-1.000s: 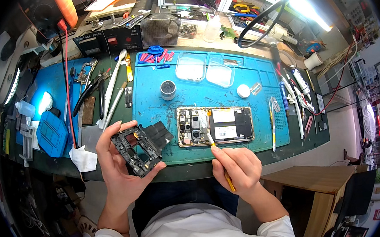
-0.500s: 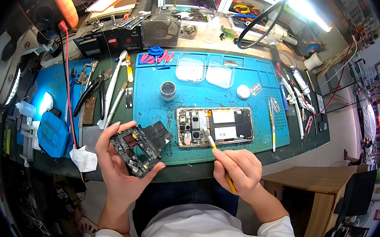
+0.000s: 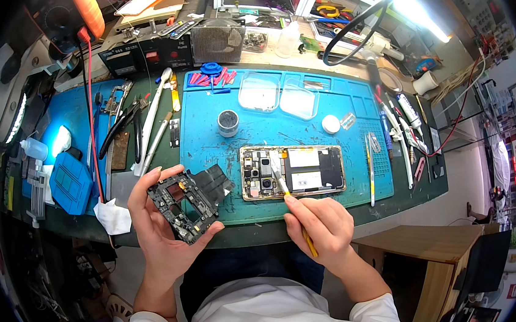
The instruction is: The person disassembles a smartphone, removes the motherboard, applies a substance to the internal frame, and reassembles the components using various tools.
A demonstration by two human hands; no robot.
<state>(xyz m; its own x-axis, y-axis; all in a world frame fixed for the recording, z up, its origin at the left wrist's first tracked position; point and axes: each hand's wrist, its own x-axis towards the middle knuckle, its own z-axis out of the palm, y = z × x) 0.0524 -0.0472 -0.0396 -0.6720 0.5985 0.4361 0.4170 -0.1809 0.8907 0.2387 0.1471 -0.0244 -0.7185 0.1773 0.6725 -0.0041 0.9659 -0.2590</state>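
An opened smartphone (image 3: pixel 330 176) lies face down on the blue work mat (image 3: pixel 208 150), its cameras and battery exposed. My right hand (image 3: pixel 322 223) grips a yellow-handled brush (image 3: pixel 283 186), and the pale tip rests over the phone's inner parts beside the camera modules. Left of the phone, raised above the mat's front edge, my left hand (image 3: pixel 160 231) pinches a black phone back-cover bracket (image 3: pixel 185 207) by its edges. That piece has cut-outs, and a dark flap sticks out on its right. Behind the phone stands a small round jar (image 3: pixel 228 124) with dark contents.
Two clear plastic trays (image 3: pixel 259 92) and a white round cap (image 3: pixel 330 124) lie on the mat's far part. Pliers (image 3: pixel 121 127) and other hand tools are at the left. Pens and tweezers (image 3: pixel 370 169) line the right. A lit lamp (image 3: pixel 420 18) hangs at upper right.
The brush tip has shifted slightly upward and left over the phone, with my right hand following. My left hand has tilted the black bracket a little.
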